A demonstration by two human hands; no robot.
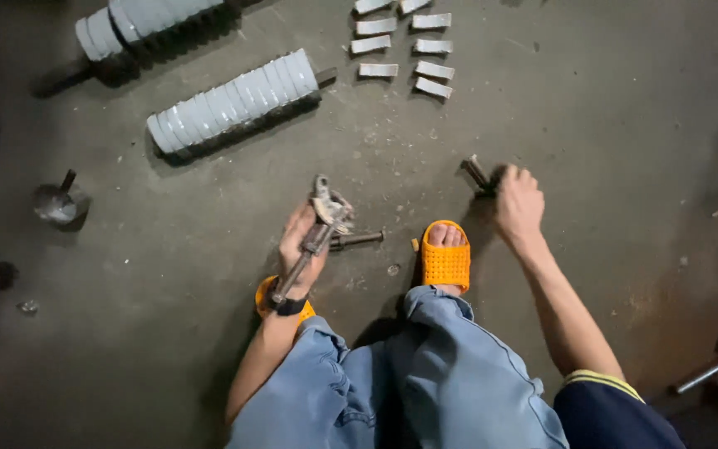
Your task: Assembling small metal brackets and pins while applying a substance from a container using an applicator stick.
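I squat on a dark concrete floor in blue jeans and orange slippers (pixel 445 259). My left hand (pixel 299 248) grips a grey metal adjustable wrench (pixel 319 226), its jaw pointing away from me. A bolt (pixel 357 240) lies on the floor just right of that jaw. My right hand (pixel 518 202) reaches out to the floor on the right and closes on a short dark metal bolt or rod (pixel 477 174) that sticks out to the upper left.
Two long ribbed grey insulators (pixel 234 101) (pixel 139 21) lie at the upper left. Several small flat metal plates (pixel 405 46) sit in two rows at the top. A small metal cap with a pin (pixel 58 203) stands left. A metal rod (pixel 704 375) lies at the lower right.
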